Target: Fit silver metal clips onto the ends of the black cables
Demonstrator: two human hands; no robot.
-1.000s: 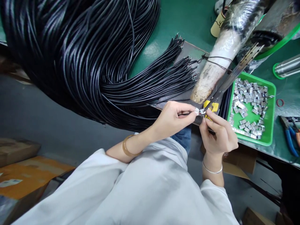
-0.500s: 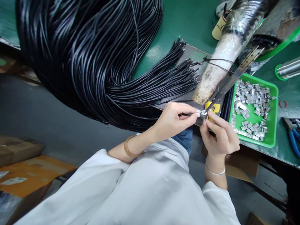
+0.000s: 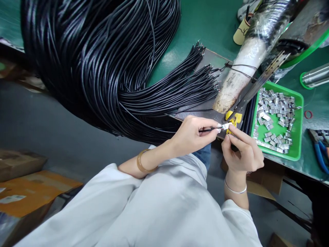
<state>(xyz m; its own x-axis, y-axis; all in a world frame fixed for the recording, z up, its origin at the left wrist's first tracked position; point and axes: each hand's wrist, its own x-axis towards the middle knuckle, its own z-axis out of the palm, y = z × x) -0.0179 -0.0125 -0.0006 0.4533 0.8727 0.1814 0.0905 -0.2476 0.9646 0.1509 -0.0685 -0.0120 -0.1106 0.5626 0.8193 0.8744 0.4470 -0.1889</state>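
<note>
Head view: nearest me is the shirt (image 3: 177, 206), soft pale cloth in loose folds. Beyond it come a smooth amber bangle (image 3: 140, 161) on the left wrist and a thin silvery bracelet (image 3: 235, 191) on the right. I have the left hand (image 3: 191, 135) with its fingers closed on a slim black cable (image 3: 205, 130), whose end meets a small, shiny, boxy connector (image 3: 226, 126) between the hands. The right hand (image 3: 243, 151) has its fingers curled, the index tip touching the connector; I can't tell whether they grip it. Just past lies a jagged yellow piece (image 3: 238, 118). To the right, a green plastic tray (image 3: 298, 137) carries scattered rectangular metal parts (image 3: 276, 109). A scuffed, rounded white tube (image 3: 238, 73) slants above, bound with dark wire. Farther left, glossy black cables (image 3: 89, 68) sweep in thick curves across the green tabletop (image 3: 210, 20). A cream cup (image 3: 241, 32) stands behind.
</note>
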